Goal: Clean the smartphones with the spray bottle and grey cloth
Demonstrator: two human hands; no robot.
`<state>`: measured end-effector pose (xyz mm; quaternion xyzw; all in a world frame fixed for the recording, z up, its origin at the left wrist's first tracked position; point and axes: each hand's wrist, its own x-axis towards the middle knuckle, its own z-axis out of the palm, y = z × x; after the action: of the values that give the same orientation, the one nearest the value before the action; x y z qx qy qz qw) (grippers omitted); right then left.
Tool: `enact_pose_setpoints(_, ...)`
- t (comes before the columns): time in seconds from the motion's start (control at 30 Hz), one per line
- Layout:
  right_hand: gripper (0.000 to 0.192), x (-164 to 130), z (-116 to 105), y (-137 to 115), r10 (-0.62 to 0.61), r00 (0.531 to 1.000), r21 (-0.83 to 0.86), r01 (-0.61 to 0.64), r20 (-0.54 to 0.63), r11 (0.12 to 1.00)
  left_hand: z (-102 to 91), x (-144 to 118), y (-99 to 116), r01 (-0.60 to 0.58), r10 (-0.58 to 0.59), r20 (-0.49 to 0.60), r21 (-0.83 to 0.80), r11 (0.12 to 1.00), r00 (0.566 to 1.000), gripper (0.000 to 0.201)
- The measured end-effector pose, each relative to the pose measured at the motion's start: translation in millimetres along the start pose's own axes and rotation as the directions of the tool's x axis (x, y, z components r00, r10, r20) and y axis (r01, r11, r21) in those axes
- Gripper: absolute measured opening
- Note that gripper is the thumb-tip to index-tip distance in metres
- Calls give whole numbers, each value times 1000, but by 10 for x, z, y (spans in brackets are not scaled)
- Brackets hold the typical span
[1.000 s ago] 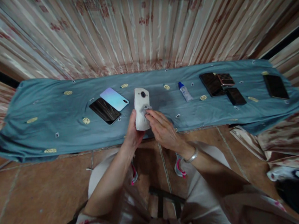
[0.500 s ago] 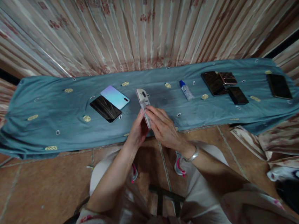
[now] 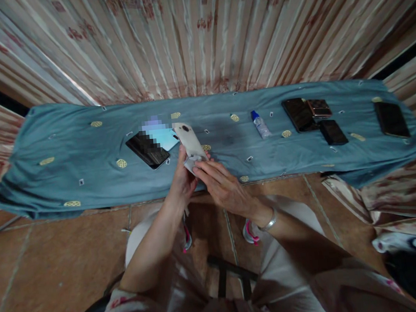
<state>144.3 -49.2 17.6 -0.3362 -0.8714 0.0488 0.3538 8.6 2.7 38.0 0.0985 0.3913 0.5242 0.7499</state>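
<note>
A white smartphone point(image 3: 191, 140) with a round dark camera on its back is held over the front edge of the covered table. My left hand point(image 3: 182, 182) is closed around its lower part, with fingertips showing at the far side. My right hand point(image 3: 225, 183) presses a small grey cloth point(image 3: 191, 163) onto the lower end of the phone's back. Just left of the held phone lie a light blue and violet phone point(image 3: 167, 139) and a black phone point(image 3: 156, 156), the two overlapping.
A blue-capped clear bottle point(image 3: 261, 125) lies on the teal cloth-covered table point(image 3: 231, 163). Farther right are a dark phone point(image 3: 299, 115), a patterned compact item point(image 3: 319, 108), a small black item point(image 3: 333, 132) and another dark flat item point(image 3: 391, 118). Pleated curtains point(image 3: 197, 44) hang behind.
The white phone has turned from nearly edge-on to showing its back and tilted left. My right hand has slid the grey cloth down to its lower end.
</note>
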Motion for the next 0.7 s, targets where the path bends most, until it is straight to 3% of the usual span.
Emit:
enact_pose_setpoints(0.43, 54, -81, 15, 129, 5, 1000, -33, -5, 14, 999, -88, -29, 154, -68, 68, 4, -61, 996, 998, 56)
enact_pose_setpoints(0.7, 58, -135, 64, 195, 88, 996, 2, -88, 18, 996, 45, -115, 112, -33, 28, -50, -106, 994, 998, 44)
